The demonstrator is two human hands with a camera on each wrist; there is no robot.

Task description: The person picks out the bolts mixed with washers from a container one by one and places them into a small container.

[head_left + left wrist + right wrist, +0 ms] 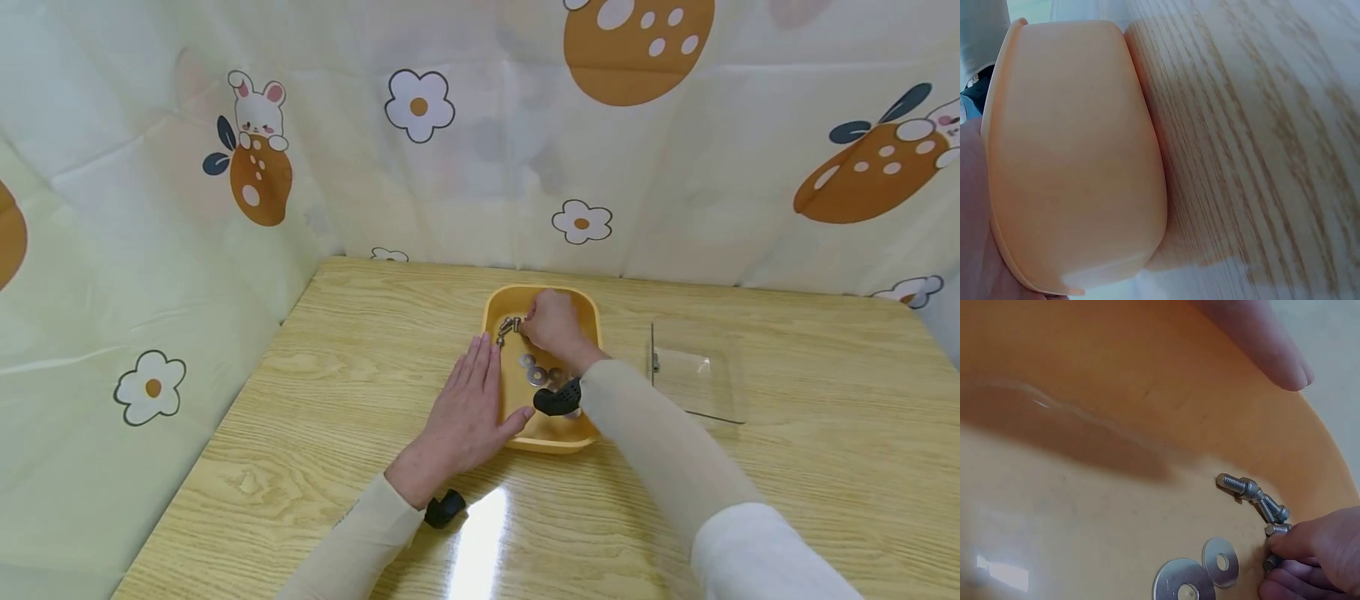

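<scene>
From my head, my left grip point(467, 408) lies straight-fingered along the left rim of the yellow tub point(551, 447), likely steadying it, while my right grip point(557, 321) reaches into the tub's far end. At my left wrist, that hand touches the tub's rim above the surface point(1260, 156). At my right wrist, thumb and fingers pinch a screw point(1270, 562) inside the tub, seemingly by fingertips because other screws point(1235, 485) crowd close; washers point(1210, 556) lie flat on the tub's floor.

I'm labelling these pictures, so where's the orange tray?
In the head view, the orange tray sits just right of centre, between the left hand and clear container.
</scene>
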